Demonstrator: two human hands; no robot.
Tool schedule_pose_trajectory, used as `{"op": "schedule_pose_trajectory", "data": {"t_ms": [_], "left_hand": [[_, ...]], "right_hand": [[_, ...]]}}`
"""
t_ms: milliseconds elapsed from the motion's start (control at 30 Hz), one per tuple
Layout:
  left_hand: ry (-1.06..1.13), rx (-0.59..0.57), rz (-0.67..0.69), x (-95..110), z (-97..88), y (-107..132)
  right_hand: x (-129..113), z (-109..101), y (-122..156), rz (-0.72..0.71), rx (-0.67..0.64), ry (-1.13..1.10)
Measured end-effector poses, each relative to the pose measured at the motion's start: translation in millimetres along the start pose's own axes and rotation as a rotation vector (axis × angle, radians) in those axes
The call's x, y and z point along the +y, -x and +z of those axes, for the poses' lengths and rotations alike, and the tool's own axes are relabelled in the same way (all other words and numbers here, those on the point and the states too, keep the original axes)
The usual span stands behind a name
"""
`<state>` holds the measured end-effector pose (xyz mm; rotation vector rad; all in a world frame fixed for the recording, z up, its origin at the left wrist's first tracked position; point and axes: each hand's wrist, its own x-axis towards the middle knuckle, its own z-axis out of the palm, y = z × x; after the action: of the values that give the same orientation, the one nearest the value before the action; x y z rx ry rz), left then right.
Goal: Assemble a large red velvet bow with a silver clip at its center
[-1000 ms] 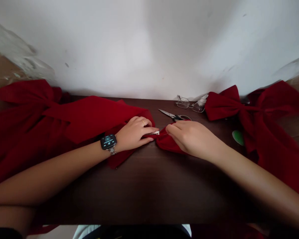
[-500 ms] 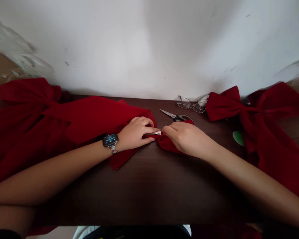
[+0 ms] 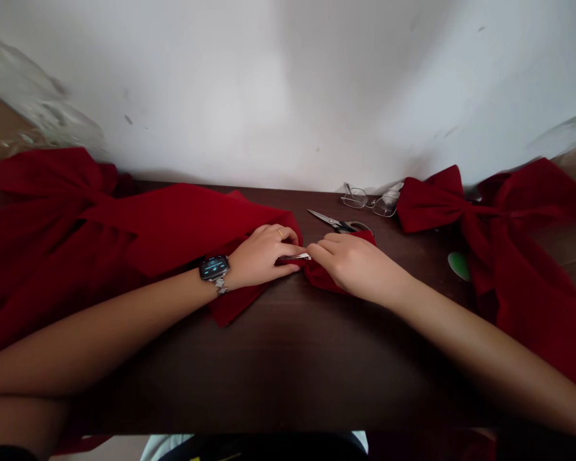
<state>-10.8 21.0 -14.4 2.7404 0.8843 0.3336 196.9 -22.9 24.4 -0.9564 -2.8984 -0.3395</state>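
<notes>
A narrow silvery metal clip lies against a gathered red fabric bow on the dark table. My left hand, wearing a ring and a watch, grips the clip and the cloth beneath it between thumb and fingers. At the clip's right end, my right hand is closed in a pinch; its fingertips are partly hidden, and part of the bow shows under and behind it. Wide red cloth spreads behind my left hand. Scissors with dark handles lie just beyond my right hand.
Eyeglasses rest by the white wall. Red bows with long tails are piled at left and right. A round green-and-white item sits beside the right pile. Clear plastic is at far left.
My right hand has shifted slightly left, bringing its fingertips onto the end of the clip. My left hand keeps its grip almost unmoved.
</notes>
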Motion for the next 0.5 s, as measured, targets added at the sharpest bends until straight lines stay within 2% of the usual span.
{"op": "schedule_pose_trajectory", "data": {"t_ms": [300,500], "left_hand": [[-0.006,0.028,0.003,0,2.4,0],[-0.009,0.027,0.007,-1,2.2,0]], "right_hand": [[-4,-5,-12,-0.07,-0.024,0.057],[-1,-1,-12,-0.052,-0.007,-0.016]]}}
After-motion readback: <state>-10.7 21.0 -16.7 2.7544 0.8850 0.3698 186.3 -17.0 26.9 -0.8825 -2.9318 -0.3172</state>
